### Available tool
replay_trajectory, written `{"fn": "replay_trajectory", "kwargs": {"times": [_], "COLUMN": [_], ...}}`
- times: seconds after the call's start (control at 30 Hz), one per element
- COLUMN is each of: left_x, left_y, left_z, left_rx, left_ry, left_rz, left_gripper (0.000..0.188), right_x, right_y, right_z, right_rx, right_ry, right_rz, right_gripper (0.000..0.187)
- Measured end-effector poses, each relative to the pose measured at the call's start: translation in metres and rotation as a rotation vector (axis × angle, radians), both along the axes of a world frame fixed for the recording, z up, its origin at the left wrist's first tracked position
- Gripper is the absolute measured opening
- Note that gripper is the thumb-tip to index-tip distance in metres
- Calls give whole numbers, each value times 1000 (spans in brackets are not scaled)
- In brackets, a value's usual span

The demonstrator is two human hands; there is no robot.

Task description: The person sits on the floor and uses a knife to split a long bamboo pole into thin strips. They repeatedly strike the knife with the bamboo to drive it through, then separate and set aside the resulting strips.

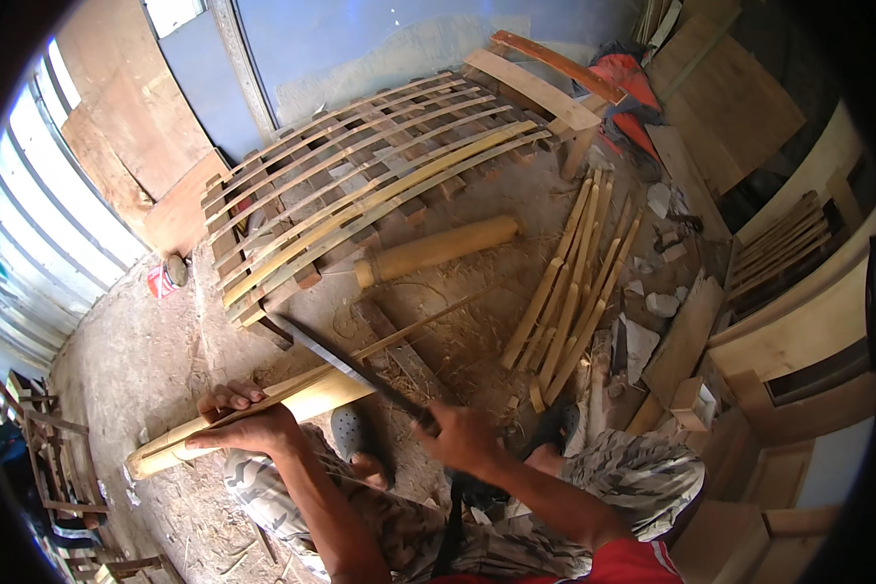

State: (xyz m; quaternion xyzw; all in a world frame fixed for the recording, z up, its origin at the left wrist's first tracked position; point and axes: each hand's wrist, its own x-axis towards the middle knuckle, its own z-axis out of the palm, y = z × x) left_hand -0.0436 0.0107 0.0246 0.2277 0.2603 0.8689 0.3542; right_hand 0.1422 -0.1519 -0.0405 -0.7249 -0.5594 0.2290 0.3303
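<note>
My left hand [261,428] is wrapped round a split bamboo length [333,393], which lies slantwise over my left knee. Along its upper side runs a thin bamboo strip [399,336] that sticks out far to the right. My right hand [465,444] grips the dark handle of a machete [313,346]. Its long blade points up and left, crossing over the strip. In this view I cannot tell whether the edge touches the bamboo. The blade's tip is close to the near end of a slatted wooden frame [380,202].
Beyond the bamboo lies a thick bamboo log [443,249]. To its right is a pile of split bamboo sticks [579,282], beside broken rubble [640,350]. Wooden furniture parts [798,336] stand at the right, and a corrugated metal wall [54,224] at the left. Shavings litter the floor.
</note>
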Motion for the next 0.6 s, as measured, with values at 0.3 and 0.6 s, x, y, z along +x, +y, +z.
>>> {"fn": "replay_trajectory", "kwargs": {"times": [0.3, 0.6], "left_x": [5, -9], "left_y": [-5, -3], "left_z": [7, -2], "left_rx": [-89, -196], "left_ry": [2, -19], "left_rz": [111, 145], "left_gripper": [66, 66], "right_x": [17, -17], "right_y": [2, 5], "right_z": [-72, 2], "right_rx": [12, 29], "right_ry": [-36, -143], "right_rz": [-138, 121], "right_gripper": [22, 24]}}
